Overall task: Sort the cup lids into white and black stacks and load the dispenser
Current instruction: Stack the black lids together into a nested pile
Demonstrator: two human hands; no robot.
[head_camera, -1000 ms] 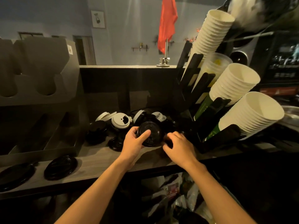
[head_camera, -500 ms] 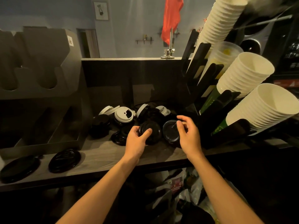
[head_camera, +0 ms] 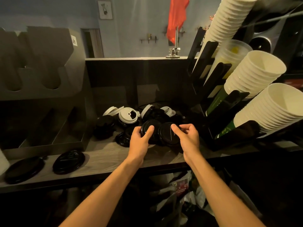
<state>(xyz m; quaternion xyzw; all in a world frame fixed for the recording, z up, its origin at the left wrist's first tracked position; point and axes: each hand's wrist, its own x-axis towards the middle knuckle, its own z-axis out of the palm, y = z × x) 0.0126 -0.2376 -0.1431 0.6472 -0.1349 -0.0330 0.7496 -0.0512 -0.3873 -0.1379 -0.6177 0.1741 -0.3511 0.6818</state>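
Both curled: left hand grips black lid, right hand pinches second black lid, likely for stacking.

We saw both bare forearms stretched forward, close together: the left hand curled round a black lid, thumb across its top, and the right hand beside it, pinching a second black lid, fingers bent.

Dim, warm light falls from above; the far wall is brighter. Deep shadow fills the near foreground below the surface. Wide-angle distortion bends the edges, and the black lids lose detail.
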